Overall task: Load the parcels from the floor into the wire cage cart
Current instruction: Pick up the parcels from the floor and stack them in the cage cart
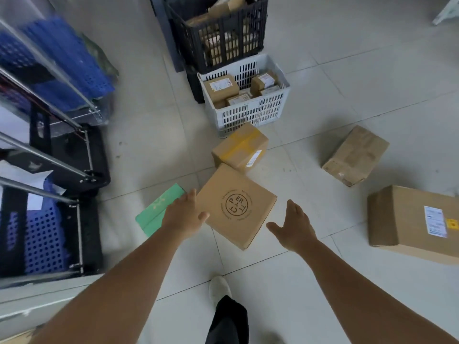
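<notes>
The stamped box (236, 207) lies mid-floor, between the left hand (182, 214) and right hand (293, 227). A taped box (239, 147) touches its far corner; behind that, a basket (244, 95) of parcels. The cart (44, 145) stands left; two boxes (355, 155) (414, 222) lie right.

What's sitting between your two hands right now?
In the head view, the round-stamped cardboard box lies between the left hand, which touches its left edge, and the open right hand, just clear of its right side.
</notes>
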Tool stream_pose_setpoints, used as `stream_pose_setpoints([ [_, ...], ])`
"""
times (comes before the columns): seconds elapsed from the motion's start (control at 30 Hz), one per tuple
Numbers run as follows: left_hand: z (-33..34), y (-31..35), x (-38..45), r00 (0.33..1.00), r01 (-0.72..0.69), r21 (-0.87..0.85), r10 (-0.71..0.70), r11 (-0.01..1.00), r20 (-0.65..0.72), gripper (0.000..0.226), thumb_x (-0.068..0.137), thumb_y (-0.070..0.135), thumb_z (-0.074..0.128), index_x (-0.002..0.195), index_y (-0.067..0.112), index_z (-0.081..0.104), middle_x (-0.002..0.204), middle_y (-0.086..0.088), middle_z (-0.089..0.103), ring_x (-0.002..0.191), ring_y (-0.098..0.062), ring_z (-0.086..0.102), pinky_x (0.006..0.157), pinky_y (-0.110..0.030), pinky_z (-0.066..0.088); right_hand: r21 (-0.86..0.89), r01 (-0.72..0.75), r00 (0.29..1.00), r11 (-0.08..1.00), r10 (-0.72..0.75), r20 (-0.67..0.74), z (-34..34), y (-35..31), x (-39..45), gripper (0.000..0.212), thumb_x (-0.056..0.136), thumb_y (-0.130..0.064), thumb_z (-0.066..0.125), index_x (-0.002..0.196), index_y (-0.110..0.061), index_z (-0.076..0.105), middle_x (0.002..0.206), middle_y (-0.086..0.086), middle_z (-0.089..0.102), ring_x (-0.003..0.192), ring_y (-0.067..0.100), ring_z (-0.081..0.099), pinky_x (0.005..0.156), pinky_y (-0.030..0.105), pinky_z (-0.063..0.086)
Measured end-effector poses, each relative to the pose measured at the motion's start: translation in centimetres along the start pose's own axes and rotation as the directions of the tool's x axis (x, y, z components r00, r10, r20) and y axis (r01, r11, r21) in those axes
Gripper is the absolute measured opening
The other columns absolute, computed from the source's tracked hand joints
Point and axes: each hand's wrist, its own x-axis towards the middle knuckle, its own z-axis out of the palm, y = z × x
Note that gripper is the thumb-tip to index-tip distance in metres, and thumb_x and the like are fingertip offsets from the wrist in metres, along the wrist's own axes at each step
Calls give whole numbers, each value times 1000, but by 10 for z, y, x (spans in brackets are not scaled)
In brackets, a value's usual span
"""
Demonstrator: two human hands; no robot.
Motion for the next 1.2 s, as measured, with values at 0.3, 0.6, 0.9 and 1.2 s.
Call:
stream_pose_setpoints([
  [0.3,28,2,143,997,-44,-26,45,999,55,82,94,49,49,153,10,8,154,-14,29,139,-30,32,112,-41,31,170,-184,983,968,183,21,35,7,122,89,94,-49,52,154,-4,4,160,12,16,146,31,21,113,42,27],
  [0.6,96,29,271,995,-31,-22,32,999,94,82,95,50,46,154,11,5,157,-14,22,142,-31,27,113,-42,29,234,-320,947,918,306,94,91,48,251,71,95,-53,46,138,2,31,140,19,44,127,37,45,97,42,41],
  [0.9,163,46,364,991,56,-27,-53,998,124,87,94,50,49,153,9,2,157,-15,18,142,-32,26,112,-42,29,345,-478,878,808,445,174,135,82,333,63,98,-52,37,131,2,40,129,21,52,116,38,52,93,41,43],
  [1.2,185,32,394,973,199,-165,-175,966,150,92,84,54,62,151,10,15,147,-15,33,131,-34,40,106,-47,39,511,-563,824,650,487,289,161,81,357,48,95,-53,35,85,-11,57,95,11,43,66,20,40,53,27,29],
])
